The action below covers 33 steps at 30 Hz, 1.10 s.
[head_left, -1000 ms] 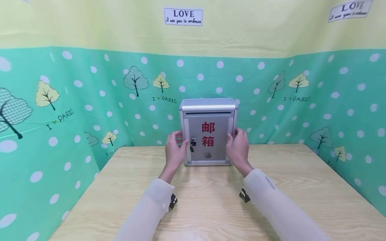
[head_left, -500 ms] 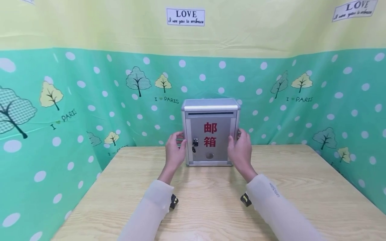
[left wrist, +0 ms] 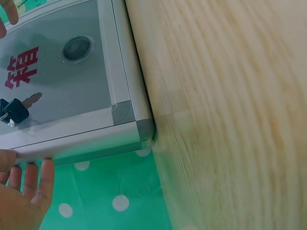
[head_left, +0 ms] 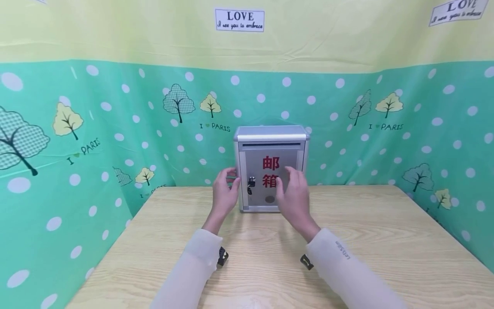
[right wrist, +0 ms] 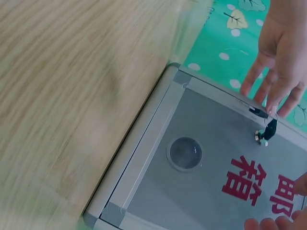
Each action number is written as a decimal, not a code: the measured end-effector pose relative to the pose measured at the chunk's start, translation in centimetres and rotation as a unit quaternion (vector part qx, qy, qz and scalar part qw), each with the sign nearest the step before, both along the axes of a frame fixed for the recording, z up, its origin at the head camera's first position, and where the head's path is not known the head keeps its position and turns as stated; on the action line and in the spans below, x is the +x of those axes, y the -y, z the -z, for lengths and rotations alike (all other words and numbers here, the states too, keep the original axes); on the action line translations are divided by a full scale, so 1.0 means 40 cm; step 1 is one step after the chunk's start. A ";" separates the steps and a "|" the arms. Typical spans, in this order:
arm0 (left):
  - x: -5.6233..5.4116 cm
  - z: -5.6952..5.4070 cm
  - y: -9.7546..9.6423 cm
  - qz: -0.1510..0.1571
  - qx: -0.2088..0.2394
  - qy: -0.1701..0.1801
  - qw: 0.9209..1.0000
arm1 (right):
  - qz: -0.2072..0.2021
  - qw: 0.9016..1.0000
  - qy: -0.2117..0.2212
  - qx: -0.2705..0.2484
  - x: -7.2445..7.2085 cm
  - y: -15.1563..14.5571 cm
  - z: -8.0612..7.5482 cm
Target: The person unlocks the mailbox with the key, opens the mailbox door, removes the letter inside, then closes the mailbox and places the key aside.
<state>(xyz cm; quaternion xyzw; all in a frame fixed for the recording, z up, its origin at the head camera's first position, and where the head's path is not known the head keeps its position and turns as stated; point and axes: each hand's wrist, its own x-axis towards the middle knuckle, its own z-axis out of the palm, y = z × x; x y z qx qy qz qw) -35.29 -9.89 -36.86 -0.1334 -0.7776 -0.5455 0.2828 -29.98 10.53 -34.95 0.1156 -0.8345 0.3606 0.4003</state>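
A silver-grey metal mailbox (head_left: 256, 171) stands upright on the table, with red characters on its door and a slot near its top. Keys (left wrist: 31, 99) hang at the lock (head_left: 251, 182) on the door's left side; a round window (right wrist: 184, 154) sits low on the door. My left hand (head_left: 224, 193) is at the mailbox's left side, thumb at the front edge and fairly straight fingers touching the side. In front of the door's right half, my right hand (head_left: 294, 197) is held with loosely bent fingers and nothing in it. It hides the door's lower right part.
A light wood-grain table (head_left: 262, 257) extends around the mailbox. Behind it and at both sides hangs a green and yellow curtain (head_left: 185, 137) with dots and trees. Black wrist devices (head_left: 222, 256) show beneath both pale sleeves (head_left: 189, 266).
My right hand has left the mailbox's right side and moved left, in front of the door. The left hand stays at the left side. The head view has shifted slightly.
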 end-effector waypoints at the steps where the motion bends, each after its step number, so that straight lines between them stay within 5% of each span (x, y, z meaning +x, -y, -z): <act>1: 0.000 0.000 0.001 -0.001 0.000 -0.001 1.000 | 0.000 1.000 -0.003 0.010 -0.001 0.006 0.002; 8: 0.000 0.002 0.000 -0.001 0.001 -0.008 1.000 | -0.020 0.996 -0.040 0.083 -0.010 0.048 0.021; 13: 0.000 0.004 0.000 -0.001 0.005 -0.012 1.000 | -0.031 0.982 -0.055 0.180 -0.026 0.075 0.040; 18: 0.001 0.004 0.001 -0.001 0.004 -0.014 1.000 | -0.023 0.955 -0.101 0.277 -0.037 0.100 0.043; 26: -0.001 0.003 0.001 -0.004 -0.005 -0.023 1.000 | 0.021 0.894 -0.151 0.422 -0.045 0.133 0.040; 33: -0.004 0.006 0.002 -0.007 -0.007 -0.028 1.000 | 0.044 0.871 -0.174 0.457 -0.044 0.153 0.041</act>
